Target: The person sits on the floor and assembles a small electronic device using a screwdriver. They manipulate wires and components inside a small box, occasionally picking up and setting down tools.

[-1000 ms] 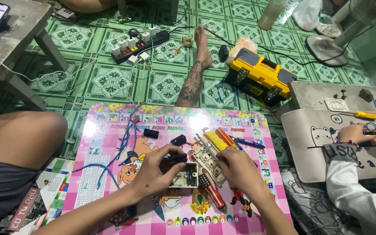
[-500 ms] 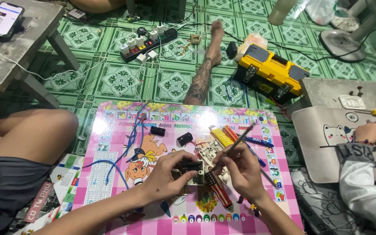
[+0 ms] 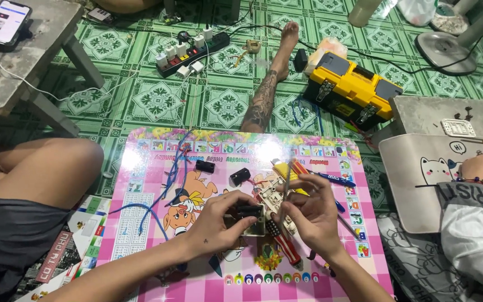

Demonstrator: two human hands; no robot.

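The left hand (image 3: 219, 223) rests on the pink worktop (image 3: 141, 235), its fingers clamped around a small black part (image 3: 250, 211) that sits on a pale switch frame (image 3: 258, 226). The right hand (image 3: 311, 215) is just beside it, fingers pinched together on a thin metal tool (image 3: 287, 178) that stands nearly upright, its lower end down at the black part. Both hands meet over the middle of the worktop.

A red-handled screwdriver (image 3: 283, 243) lies under the right hand, pointing toward the near edge. A blue pen (image 3: 334, 180) and a yellow tool (image 3: 280, 169) lie just beyond the right hand. 2 small black blocks (image 3: 205, 166) (image 3: 240, 176) lie apart on the worktop beyond the left hand. Blue wire (image 3: 169, 184) loops across the left half of the worktop.

Past the worktop, on the green tiled floor (image 3: 157, 100), a tattooed leg (image 3: 266, 95) stretches out. A yellow toolbox (image 3: 353, 89) sits to its right and a power strip (image 3: 191, 53) to its left. A phone (image 3: 5, 21) lies on a grey bench (image 3: 40, 45) at far left. At far right another person's hand (image 3: 479, 166) rests on a grey mat (image 3: 420, 190) with a cat drawing.
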